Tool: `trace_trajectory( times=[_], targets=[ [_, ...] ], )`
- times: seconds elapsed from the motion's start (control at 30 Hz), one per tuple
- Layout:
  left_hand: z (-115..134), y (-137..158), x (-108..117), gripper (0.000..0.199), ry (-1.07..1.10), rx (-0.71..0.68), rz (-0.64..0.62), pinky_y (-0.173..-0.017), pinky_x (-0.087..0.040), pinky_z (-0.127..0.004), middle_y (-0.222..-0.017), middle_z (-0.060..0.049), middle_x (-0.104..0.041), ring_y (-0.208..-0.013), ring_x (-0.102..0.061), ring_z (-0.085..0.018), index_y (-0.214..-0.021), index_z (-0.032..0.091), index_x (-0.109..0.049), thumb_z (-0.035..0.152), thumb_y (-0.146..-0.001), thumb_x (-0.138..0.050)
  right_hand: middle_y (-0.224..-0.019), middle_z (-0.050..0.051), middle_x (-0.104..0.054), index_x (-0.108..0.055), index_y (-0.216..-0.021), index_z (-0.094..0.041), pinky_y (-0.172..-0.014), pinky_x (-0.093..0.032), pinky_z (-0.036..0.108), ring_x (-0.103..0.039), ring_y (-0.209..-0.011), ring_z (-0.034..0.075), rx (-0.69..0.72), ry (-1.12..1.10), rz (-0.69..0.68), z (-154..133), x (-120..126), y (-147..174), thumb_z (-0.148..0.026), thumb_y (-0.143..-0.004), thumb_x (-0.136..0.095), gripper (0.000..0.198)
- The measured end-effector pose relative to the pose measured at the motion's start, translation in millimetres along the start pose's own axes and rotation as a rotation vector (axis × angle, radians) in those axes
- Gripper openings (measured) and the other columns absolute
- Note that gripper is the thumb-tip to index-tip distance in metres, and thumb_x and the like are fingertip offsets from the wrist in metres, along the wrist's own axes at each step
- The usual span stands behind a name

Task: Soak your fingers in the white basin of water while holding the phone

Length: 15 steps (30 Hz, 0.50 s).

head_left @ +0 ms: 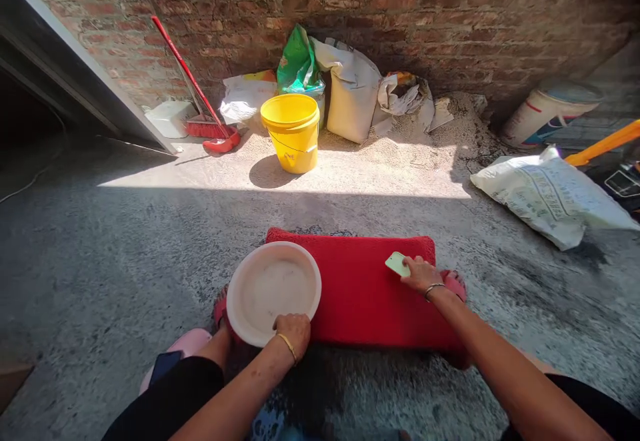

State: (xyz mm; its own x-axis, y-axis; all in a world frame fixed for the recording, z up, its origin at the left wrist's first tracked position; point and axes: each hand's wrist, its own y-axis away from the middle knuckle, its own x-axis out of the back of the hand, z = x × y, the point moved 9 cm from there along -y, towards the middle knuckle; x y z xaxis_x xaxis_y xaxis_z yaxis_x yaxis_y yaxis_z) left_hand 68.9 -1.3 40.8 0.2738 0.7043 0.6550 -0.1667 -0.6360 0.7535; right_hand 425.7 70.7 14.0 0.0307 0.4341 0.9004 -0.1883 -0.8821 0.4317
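My left hand [293, 336] is closed over the near rim of a pale pink plastic basin [236, 294], its thumb on the inner side. The basin rests at the left end of a red, cloth-covered low bench or cushion [357, 294], and only a shallow whitish bottom shows inside it. At the right end of the red cloth, my right hand [421, 274] grips a pale green, flat, rounded piece [397, 264] with a small dark hole near its far end. Whatever is under that piece is hidden, so its kind is unclear.
Beyond stand a yellow bucket [294, 138], a white sack [353, 94], a red broom [190, 78] and a red dustpan [223, 142] by the brick wall. A printed white bag [550, 194] lies right. My feet flank the red cloth; the floor near me looks wet.
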Motion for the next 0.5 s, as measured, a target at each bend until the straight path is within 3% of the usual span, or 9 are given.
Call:
trace_trajectory(
  times=[0.17,0.27,0.33,0.4,0.5],
  targets=[
    [-0.3,2.0,-5.1,0.037,-0.041,-0.032,0.075,-0.086,-0.050,-0.051,-0.110,-0.019,-0.068,-0.105,-0.063,-0.031,-0.116,0.010,-0.063,0.011,-0.088,-0.038,-0.122,0.011,-0.054,-0.056,-0.126,-0.025,-0.087,-0.038,0.034,-0.053,-0.107,0.025,0.330,-0.074,0.027,-186.4,31.9,-42.6,-0.031,-0.080,-0.060,0.046],
    [-1.4,1.9,-7.6,0.044,-0.102,-0.034,0.122,-0.084,-0.048,-0.052,-0.109,-0.020,-0.066,-0.103,-0.062,-0.033,-0.115,0.012,-0.064,0.008,-0.089,-0.028,-0.126,0.010,-0.052,-0.054,-0.128,-0.026,-0.090,-0.038,0.037,-0.051,-0.112,0.026,0.444,-0.100,0.019,-257.4,31.9,-59.4,-0.033,-0.083,-0.057,0.046],
    [-1.7,0.3,-9.1,0.047,-0.130,-0.030,0.129,-0.083,-0.048,-0.053,-0.109,-0.020,-0.065,-0.103,-0.061,-0.034,-0.115,0.012,-0.064,0.007,-0.089,-0.025,-0.129,0.010,-0.051,-0.054,-0.129,-0.027,-0.092,-0.037,0.038,-0.050,-0.113,0.026,0.494,-0.093,0.007,-276.3,25.8,-67.5,-0.034,-0.084,-0.056,0.046],
    [0.1,-2.3,-10.3,0.046,-0.138,-0.040,0.122,-0.082,-0.048,-0.053,-0.110,-0.021,-0.064,-0.103,-0.061,-0.035,-0.116,0.011,-0.064,0.007,-0.089,-0.027,-0.130,0.010,-0.050,-0.055,-0.129,-0.029,-0.093,-0.037,0.039,-0.050,-0.114,0.026,0.525,-0.067,-0.006,-267.9,18.8,-73.2,-0.034,-0.084,-0.057,0.046],
    [2.4,-5.6,-9.7,0.045,-0.150,-0.036,0.111,-0.082,-0.046,-0.052,-0.110,-0.022,-0.064,-0.102,-0.061,-0.035,-0.114,0.010,-0.065,0.007,-0.088,-0.029,-0.127,0.010,-0.052,-0.055,-0.129,-0.028,-0.093,-0.037,0.037,-0.051,-0.112,0.025,0.459,-0.035,0.007,-197.1,12.4,-79.6,-0.032,-0.082,-0.060,0.048]
  ],
)
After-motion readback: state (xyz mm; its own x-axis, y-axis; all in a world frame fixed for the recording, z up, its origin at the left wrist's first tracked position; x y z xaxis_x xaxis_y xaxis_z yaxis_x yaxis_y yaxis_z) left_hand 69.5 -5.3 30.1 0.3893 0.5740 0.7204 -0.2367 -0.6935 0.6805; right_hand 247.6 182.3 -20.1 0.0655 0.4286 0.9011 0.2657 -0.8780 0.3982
